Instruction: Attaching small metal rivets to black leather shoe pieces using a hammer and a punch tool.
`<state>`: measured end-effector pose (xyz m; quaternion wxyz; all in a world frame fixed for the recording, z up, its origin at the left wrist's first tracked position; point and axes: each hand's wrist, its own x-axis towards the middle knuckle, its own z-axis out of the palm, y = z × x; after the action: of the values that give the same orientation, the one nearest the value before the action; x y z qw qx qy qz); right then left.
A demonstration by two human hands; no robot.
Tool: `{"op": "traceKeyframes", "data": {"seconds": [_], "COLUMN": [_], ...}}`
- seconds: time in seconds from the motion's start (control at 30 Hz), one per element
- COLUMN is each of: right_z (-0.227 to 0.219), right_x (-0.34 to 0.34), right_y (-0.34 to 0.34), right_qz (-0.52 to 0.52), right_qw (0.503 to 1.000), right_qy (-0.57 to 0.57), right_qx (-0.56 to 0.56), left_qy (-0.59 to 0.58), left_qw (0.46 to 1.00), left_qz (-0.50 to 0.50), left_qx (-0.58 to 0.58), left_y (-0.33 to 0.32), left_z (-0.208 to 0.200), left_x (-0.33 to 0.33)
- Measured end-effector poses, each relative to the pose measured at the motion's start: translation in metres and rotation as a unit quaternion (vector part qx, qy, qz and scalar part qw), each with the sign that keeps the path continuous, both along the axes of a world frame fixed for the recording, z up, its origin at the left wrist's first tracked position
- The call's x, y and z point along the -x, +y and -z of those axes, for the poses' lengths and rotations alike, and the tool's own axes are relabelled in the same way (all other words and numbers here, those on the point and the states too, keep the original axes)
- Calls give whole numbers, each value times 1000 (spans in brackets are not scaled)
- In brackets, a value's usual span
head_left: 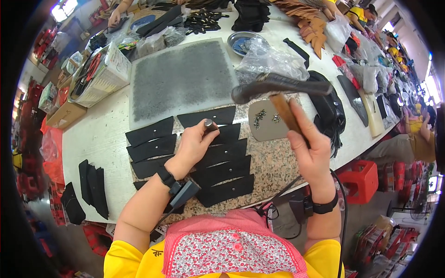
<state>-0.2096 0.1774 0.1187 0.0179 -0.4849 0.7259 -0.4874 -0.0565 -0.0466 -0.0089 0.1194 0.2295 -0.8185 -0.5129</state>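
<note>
Nearest: floral apron (232, 252), bottom centre. Left hand (191, 147) mid-frame, fingers closed around a short metal rod (211, 125), blunt top end poking up out of the grip. Lower end hidden, so can't tell if it touches anything. Right hand (311, 150), right of centre, fingers wrapped around the wooden handle of a hammer (277, 88); its long dark head is up in the air, right of the rod and well apart from it.

Under and around the left hand: black tapered panels (232, 191) in two overlapping columns, several with a small metal dot showing, on a speckled stone slab (273, 162). More black pieces (96, 190) stacked lower left on the white table (111, 134).

Just left of the right hand: beige pad (266, 132) with small loose metal fittings (259, 119) on it. Black leather bundle (327, 116) right of it.

Further up: grey mat (183, 78), open box of tools (104, 78) at left, round metal bowl (237, 38), clear plastic bag (273, 60), brown leather pieces (310, 30) upper right. Far edge, upper left: a co-worker's hand (115, 18).
</note>
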Motion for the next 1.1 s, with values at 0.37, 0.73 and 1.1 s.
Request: {"op": "traceKeyframes", "data": {"seconds": [0.37, 0.73, 1.1], "right_z": [13, 2, -1], "right_x": [-21, -14, -36], "right_y": [1, 33, 47], "right_qz": [-40, 3, 29], "right_qw": [973, 998, 998], "right_qy": [41, -27, -39], "right_qx": [-224, -52, 44], "left_qy": [4, 18, 27], "left_qw": [966, 999, 980], "left_qz": [2, 13, 8], "left_qx": [260, -26, 198], "left_y": [14, 38, 58], "left_z": [-7, 1, -14], "left_x": [8, -22, -16]}}
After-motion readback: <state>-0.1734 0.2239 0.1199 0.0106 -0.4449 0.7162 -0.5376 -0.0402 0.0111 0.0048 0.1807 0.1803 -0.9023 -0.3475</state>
